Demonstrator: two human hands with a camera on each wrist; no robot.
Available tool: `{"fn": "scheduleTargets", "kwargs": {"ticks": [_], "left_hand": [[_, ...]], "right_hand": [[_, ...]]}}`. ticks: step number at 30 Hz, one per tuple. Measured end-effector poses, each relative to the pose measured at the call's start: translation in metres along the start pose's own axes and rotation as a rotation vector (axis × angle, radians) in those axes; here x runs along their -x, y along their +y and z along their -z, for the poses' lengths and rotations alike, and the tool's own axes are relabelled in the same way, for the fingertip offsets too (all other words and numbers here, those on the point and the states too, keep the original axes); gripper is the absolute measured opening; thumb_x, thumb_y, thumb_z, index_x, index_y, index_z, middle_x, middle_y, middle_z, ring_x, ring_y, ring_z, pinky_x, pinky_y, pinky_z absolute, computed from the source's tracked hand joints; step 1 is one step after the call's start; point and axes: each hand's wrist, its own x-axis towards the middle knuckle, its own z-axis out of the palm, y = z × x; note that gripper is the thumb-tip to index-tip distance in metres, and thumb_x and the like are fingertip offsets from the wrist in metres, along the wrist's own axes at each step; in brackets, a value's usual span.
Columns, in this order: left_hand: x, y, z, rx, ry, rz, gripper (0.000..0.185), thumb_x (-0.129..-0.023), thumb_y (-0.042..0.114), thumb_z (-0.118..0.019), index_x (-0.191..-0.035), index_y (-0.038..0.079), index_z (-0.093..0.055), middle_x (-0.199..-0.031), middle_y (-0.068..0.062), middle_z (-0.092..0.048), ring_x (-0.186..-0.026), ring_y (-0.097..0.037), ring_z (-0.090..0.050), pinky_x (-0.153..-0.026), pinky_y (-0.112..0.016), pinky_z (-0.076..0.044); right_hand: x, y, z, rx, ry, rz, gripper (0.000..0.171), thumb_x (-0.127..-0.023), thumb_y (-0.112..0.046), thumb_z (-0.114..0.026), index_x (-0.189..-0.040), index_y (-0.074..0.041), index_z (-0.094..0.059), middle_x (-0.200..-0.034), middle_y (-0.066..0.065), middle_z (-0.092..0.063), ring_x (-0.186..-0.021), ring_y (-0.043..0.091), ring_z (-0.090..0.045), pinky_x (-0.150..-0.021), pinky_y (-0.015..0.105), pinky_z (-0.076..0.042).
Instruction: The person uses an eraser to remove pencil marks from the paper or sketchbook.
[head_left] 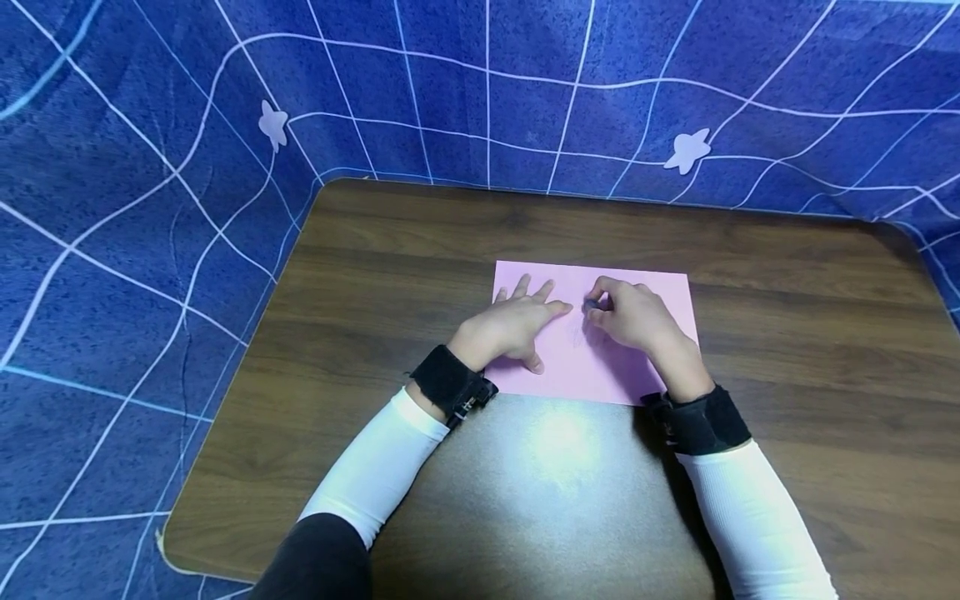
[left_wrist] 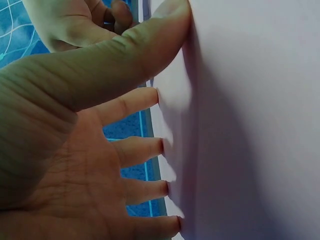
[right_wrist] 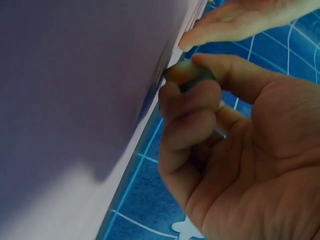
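Observation:
A pink sheet of paper (head_left: 570, 383) lies on the wooden table, with faint grey lines (head_left: 577, 335) near its middle. My left hand (head_left: 513, 327) rests on its left half, fingers spread and fingertips touching the paper, as the left wrist view also shows. On the right half, my right hand (head_left: 637, 315) pinches a small dark eraser (right_wrist: 189, 75) between thumb and fingers. The eraser is against the paper, just right of the left index fingertip. The fingers partly cover it, so its full shape is hidden.
The brown wooden table (head_left: 390, 250) reaches well past the paper on both sides. Blue cloth (head_left: 450, 92) with white lines and star shapes hangs behind and to the left. Each wrist wears a black strap (head_left: 450, 382) over a white sleeve.

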Motion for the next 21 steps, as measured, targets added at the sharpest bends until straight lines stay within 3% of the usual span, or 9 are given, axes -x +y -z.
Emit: {"fn": "scheduleTargets", "kwargs": {"ticks": [5, 9, 15, 18, 21], "left_hand": [[-0.001, 0.002, 0.0, 0.003, 0.005, -0.009, 0.106, -0.075, 0.029, -0.091, -0.162, 0.033, -0.03, -0.175, -0.006, 0.0, -0.159, -0.041, 0.01, -0.127, -0.065, -0.005], [-0.001, 0.002, 0.0, 0.012, 0.004, -0.01, 0.107, -0.075, 0.028, -0.091, -0.162, 0.033, -0.029, -0.175, -0.006, 0.001, -0.159, -0.041, 0.011, -0.127, -0.066, -0.005], [-0.002, 0.002, 0.0, 0.0, 0.003, -0.003, 0.107, -0.075, 0.03, -0.091, -0.162, 0.033, -0.029, -0.175, -0.006, 0.001, -0.159, -0.041, 0.01, -0.127, -0.065, -0.005], [-0.001, 0.002, 0.001, -0.004, 0.001, 0.0, 0.107, -0.075, 0.031, -0.091, -0.162, 0.033, -0.029, -0.174, -0.006, 0.001, -0.159, -0.042, 0.01, -0.126, -0.066, -0.005], [-0.001, 0.002, 0.001, -0.002, 0.001, 0.002, 0.107, -0.075, 0.031, -0.091, -0.162, 0.033, -0.029, -0.174, -0.007, 0.001, -0.159, -0.042, 0.01, -0.126, -0.066, -0.006]], "right_hand": [[0.005, 0.01, 0.007, 0.053, 0.044, -0.09, 0.026, -0.094, -0.022, -0.066, -0.116, -0.009, -0.066, -0.101, 0.018, -0.073, -0.098, 0.039, -0.066, -0.08, 0.052, -0.05], [0.007, 0.009, 0.008, 0.116, 0.07, -0.106, 0.024, -0.095, -0.023, -0.063, -0.114, -0.008, -0.066, -0.104, 0.022, -0.073, -0.1, 0.043, -0.067, -0.08, 0.057, -0.051], [0.006, -0.001, 0.003, 0.099, 0.08, 0.007, 0.022, -0.099, -0.02, -0.062, -0.115, -0.006, -0.068, -0.106, 0.019, -0.076, -0.1, 0.042, -0.07, -0.084, 0.057, -0.053], [0.004, -0.007, -0.002, 0.059, 0.049, 0.078, 0.025, -0.099, -0.019, -0.064, -0.121, -0.008, -0.068, -0.107, 0.017, -0.077, -0.103, 0.041, -0.07, -0.088, 0.057, -0.053], [0.002, -0.01, -0.005, 0.046, 0.022, 0.093, 0.026, -0.099, -0.02, -0.065, -0.123, -0.01, -0.067, -0.107, 0.015, -0.077, -0.103, 0.039, -0.07, -0.088, 0.057, -0.052]]}}
